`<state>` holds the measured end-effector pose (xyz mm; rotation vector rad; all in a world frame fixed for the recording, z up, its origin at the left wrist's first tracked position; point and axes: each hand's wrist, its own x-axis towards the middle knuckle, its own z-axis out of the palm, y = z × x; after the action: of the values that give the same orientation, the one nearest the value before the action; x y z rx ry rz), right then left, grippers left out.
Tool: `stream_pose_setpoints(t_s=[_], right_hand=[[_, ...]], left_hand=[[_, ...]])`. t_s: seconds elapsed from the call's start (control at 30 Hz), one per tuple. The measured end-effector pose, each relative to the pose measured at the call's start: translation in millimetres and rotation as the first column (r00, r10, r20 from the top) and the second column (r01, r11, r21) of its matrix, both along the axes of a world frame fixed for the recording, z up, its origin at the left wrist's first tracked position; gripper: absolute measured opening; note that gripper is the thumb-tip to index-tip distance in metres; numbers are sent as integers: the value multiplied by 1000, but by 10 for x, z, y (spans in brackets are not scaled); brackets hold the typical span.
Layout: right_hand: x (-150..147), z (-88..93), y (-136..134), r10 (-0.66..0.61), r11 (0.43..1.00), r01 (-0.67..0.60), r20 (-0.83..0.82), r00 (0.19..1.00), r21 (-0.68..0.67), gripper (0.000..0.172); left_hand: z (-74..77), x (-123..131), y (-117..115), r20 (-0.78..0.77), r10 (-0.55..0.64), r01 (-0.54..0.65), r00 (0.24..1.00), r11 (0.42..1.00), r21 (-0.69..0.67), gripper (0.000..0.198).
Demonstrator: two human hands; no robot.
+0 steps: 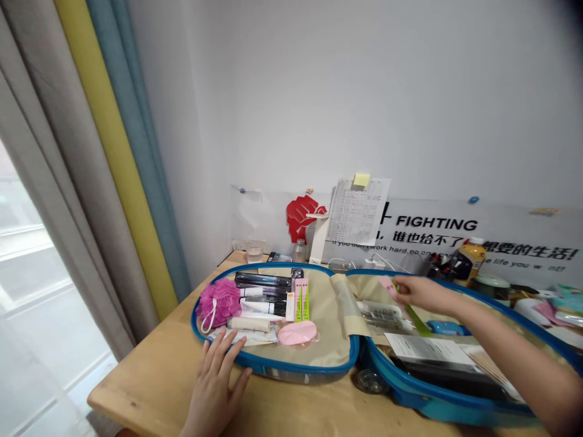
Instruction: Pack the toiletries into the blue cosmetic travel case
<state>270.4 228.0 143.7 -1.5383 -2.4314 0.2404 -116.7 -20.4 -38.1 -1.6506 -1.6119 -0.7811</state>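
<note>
A blue-rimmed suitcase (273, 363) lies open on a wooden table (155, 376). Its left half holds a pink bath pouf (219, 301), tubes and bottles (264, 297), two green-and-pink packets (301, 300) and a pink oval case (297, 332). My left hand (214, 388) lies flat with fingers spread, its fingertips resting on the front rim of that half. My right hand (421, 292) reaches over the right half (437, 400), fingers pinched on a thin green stick-like item (416, 317) beside a pink packet (390, 285).
Curtains (91, 182) hang at the left by a window. Along the wall stand a glass (254, 250), a small bottle (299, 250), a white lamp (319, 237), a yellow bottle (471, 258), a pen cup (439, 262) and a banner (478, 237) with papers (357, 209).
</note>
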Motion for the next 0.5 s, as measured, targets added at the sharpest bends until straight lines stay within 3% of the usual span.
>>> stream_pose_setpoints(t_s=[0.1,0.17,0.37,0.5], right_hand=[[-327,204,110,16,997,-35,-233,972,-75,15],[-640,227,150,8,988,-61,-347,938,-144,21],[-1629,-133,132,-29,918,-132,-394,919,-374,30],[-1998,-377,116,-42,893,-113,-330,943,-436,31]], left_hand=[[-3,0,5,2,-1,1,1000,1000,5,44],[-4,2,3,10,-4,4,1000,1000,5,45],[-13,12,-9,38,5,-5,999,1000,-14,47],[-13,15,-17,26,10,-10,1000,1000,-29,47]])
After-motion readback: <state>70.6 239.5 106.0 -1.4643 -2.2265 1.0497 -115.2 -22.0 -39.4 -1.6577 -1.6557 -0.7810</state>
